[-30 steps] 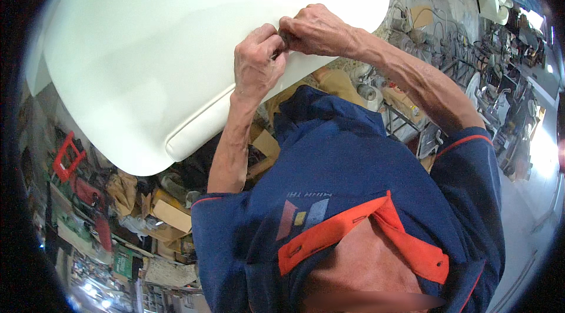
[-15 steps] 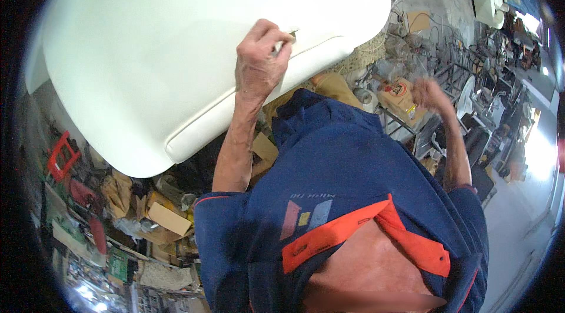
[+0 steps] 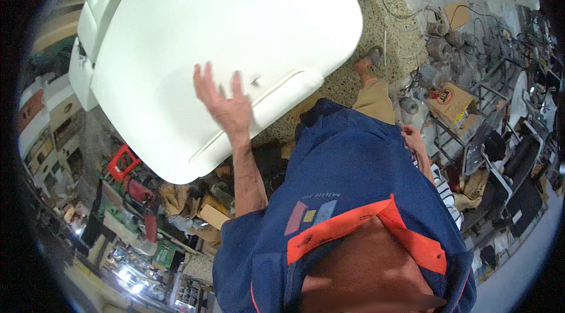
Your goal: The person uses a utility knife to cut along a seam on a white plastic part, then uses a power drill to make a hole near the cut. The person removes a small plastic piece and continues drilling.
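Left of the left hand: a red frame-like object [image 3: 122,161] sits low on the cluttered floor, well apart from the hand, with brown cardboard boxes [image 3: 213,214] below and to the hand's lower left, near the forearm.

Left hand [image 3: 226,106]: raised, palm toward the large white moulded panel [image 3: 223,36], fingers spread wide and straight. It grips nothing. The fingertips overlap the panel's face in this view; whether palm or fingers actually touch it cannot be told. Some motion blur on the hand.

White panel: fills the area above and to both sides of the left hand; smooth, glossy, rounded corners. A raised lip or seam [image 3: 276,92] runs diagonally just right of the hand and passes below it toward the panel's lower edge. A small dark mark [image 3: 255,81] lies on the panel just beside the hand, on its right.

Right of the left hand, below the panel edge: speckled floor [image 3: 376,30], and the person's foot [image 3: 363,67] at the end of a tan trouser leg. The blue shirt with an orange collar [image 3: 365,236] fills the lower centre.

Right hand [image 3: 412,138]: lowered beside the body, well apart from the panel, mostly hidden behind the shirt; how far open it is, and whether it holds anything, cannot be told.

Beyond the right hand: a cardboard box [image 3: 452,101] just above it, with wire racks and loose motors farther right.
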The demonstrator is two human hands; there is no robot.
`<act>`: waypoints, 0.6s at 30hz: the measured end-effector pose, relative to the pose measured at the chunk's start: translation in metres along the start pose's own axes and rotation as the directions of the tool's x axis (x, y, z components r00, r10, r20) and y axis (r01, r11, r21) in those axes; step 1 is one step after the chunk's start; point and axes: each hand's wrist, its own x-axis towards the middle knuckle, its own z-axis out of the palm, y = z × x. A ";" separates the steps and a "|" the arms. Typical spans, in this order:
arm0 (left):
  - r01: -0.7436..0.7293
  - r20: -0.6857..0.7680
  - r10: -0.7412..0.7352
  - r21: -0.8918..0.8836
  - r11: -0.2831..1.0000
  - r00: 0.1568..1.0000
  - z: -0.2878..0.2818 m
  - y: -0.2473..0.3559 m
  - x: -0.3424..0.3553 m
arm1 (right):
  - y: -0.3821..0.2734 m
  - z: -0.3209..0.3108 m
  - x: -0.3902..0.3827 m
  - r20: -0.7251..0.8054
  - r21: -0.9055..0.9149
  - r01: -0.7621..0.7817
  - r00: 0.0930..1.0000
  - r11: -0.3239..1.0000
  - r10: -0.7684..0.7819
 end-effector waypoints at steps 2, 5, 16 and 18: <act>-0.012 -0.080 0.017 0.070 0.997 0.997 0.009 0.024 0.012 | 0.002 -0.018 0.029 0.026 0.150 -0.020 1.000 0.988 0.016; -0.156 -0.056 0.168 0.171 0.973 0.984 0.071 0.070 0.013 | -0.002 -0.060 0.076 0.040 0.406 -0.049 0.999 0.913 0.036; 0.217 -0.198 -0.121 0.592 0.776 0.973 0.230 0.114 0.008 | 0.049 -0.318 0.221 -0.068 0.400 0.021 0.998 0.916 0.007; 0.363 -0.335 -0.202 0.541 0.758 0.920 0.237 0.115 0.014 | 0.035 -0.356 0.262 -0.101 0.220 0.042 0.995 0.975 -0.020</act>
